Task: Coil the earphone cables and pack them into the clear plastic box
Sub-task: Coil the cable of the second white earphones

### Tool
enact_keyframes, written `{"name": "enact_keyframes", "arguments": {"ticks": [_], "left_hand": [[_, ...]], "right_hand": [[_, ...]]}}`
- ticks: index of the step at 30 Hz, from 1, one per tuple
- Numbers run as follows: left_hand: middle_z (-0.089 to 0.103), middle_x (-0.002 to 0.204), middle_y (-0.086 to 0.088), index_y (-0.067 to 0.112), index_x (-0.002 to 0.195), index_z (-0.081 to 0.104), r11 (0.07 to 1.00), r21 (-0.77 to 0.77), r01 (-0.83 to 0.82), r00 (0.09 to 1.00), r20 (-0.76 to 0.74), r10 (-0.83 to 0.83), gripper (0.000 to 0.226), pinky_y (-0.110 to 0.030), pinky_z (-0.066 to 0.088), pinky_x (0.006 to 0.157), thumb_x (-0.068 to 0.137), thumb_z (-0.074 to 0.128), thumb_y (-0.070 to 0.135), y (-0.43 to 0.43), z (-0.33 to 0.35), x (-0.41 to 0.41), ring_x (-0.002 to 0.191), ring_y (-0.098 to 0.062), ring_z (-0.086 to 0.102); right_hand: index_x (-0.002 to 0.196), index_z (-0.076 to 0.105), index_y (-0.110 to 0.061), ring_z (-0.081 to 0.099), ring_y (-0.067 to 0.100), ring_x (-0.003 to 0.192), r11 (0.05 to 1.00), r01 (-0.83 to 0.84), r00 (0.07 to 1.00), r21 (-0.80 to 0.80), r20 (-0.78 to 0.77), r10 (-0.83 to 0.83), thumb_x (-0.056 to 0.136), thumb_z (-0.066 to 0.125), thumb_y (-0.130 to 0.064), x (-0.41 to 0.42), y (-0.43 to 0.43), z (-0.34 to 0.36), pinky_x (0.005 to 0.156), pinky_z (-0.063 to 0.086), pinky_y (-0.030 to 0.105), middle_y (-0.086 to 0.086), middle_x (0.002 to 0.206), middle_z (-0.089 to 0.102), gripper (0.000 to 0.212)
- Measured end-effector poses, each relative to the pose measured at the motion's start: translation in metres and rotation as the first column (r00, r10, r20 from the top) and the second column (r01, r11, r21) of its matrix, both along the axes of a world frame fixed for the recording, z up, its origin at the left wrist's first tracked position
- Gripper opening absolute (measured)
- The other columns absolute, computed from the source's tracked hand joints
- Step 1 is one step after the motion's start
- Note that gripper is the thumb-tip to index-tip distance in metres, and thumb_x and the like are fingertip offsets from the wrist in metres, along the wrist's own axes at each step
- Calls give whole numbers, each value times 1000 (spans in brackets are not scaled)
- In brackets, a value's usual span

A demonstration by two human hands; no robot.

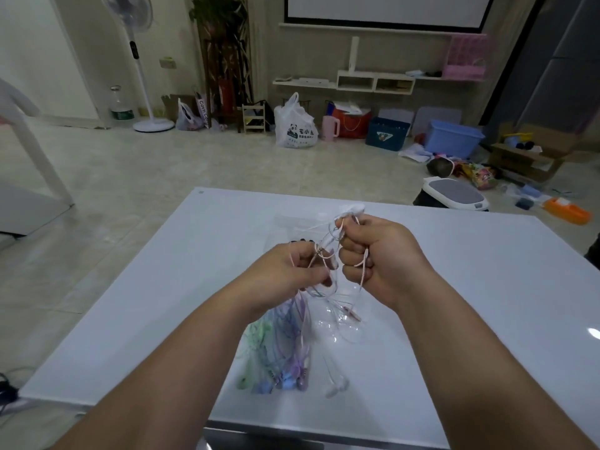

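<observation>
The left hand (293, 271) pinches a pale pink earphone cable (363, 266) in its fingers; the right hand (376, 258) has fingers fisted round it. Far beyond the fingers, a bag (202, 111) reads "Cotti Co".

pale pink earphone cable (364, 266) is a loose tangle of loops held up between the left hand (292, 271) and right hand (380, 254), green, blue and purple earphones (289, 349) lie bunched on the desk (487, 287) underneath, clear plastic box (285, 225) just behind
</observation>
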State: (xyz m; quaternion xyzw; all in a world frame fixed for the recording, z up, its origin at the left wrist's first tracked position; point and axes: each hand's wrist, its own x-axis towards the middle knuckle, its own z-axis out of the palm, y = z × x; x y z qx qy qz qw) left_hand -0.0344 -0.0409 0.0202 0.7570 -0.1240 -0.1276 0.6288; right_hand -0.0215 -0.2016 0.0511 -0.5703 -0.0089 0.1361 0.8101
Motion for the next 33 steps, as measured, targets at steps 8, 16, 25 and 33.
{"name": "enact_keyframes", "arguments": {"ticks": [8, 16, 25, 33], "left_hand": [[44, 44, 13, 12, 70, 56, 981, 43, -188, 982, 20, 188, 21, -18, 25, 43, 89, 64, 6, 53, 8, 4, 41, -3, 34], [55, 71, -1, 23, 88, 52, 893, 135, -430, 902, 36, 430, 28, -29, 34, 54, 73, 67, 4, 112, 0, 2, 59, -19, 45], [65, 90, 6, 18, 80, 67, 781, 390, -488, 868, 119, 483, 9, -23, 50, 58, 85, 66, 11, 162, 3, -5, 56, -10, 63], [47, 95, 20, 36, 101, 67, 697, 700, -158, 980, 25, 198, 29, -21, 44, 59, 76, 77, 25, 172, 4, -4, 99, -9, 60]], "right_hand": [[77, 55, -11, 20, 9, 45, 998, -16, 999, -66, -32, 14, 97, 45, -3, 10, 50, -22, 39, 15, 18, 0, 56, 27, 24], [83, 54, -17, 22, 9, 46, 988, -87, 994, -125, -73, 78, 97, 49, -8, 16, 104, -34, 45, 13, 22, -3, 56, 28, 18], [71, 57, -21, 23, 9, 46, 986, -126, 978, -106, -182, 105, 95, 53, -11, 18, 145, -51, 40, 18, 20, -3, 58, 32, 27], [77, 58, -17, 22, 8, 45, 981, -177, 949, 78, -252, 191, 99, 44, -7, 16, 162, -58, 36, 20, 19, -3, 58, 29, 28]]}}
